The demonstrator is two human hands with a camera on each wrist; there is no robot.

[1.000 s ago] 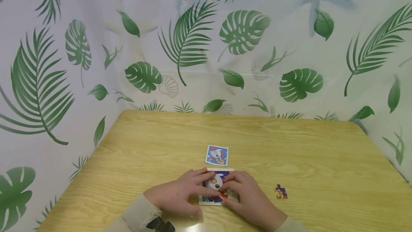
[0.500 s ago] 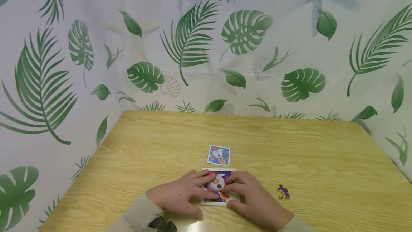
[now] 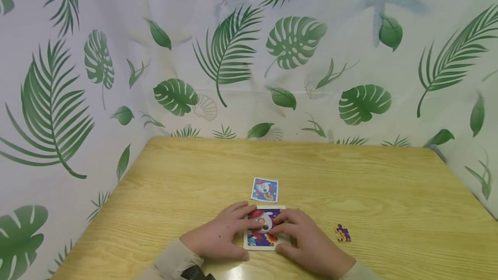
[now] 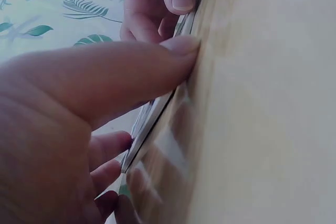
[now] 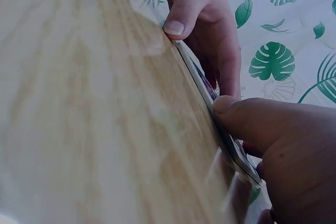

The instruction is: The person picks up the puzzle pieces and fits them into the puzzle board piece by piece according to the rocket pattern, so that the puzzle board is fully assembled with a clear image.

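Note:
A small square jigsaw puzzle (image 3: 260,240) in a white-rimmed tray (image 3: 258,248) lies between my hands in the head view. Its picture shows a white rocket on purple; a pale bare patch shows at its lower right. My left hand (image 3: 218,234) rests along the left side, fingers stretched over the picture, the thumb (image 4: 181,45) near the front edge. From the right, my right hand (image 3: 307,241) lays bent fingertips on the picture, its thumb (image 5: 223,103) apart from them at the front edge. Off to the right lies a loose jigsaw piece (image 3: 343,233), purple with orange flame.
A small picture card (image 3: 265,190) with the same rocket lies just behind the tray. All of it sits on a wood-grain table (image 3: 186,176). Behind stands a white curtain (image 3: 241,111) printed with green leaves. A black band (image 3: 192,272) circles the left wrist.
My left index finger has moved back, uncovering more of the lower left picture. My right thumb has slid from the lower picture to the tray's lower right, with its fingertips slightly farther right.

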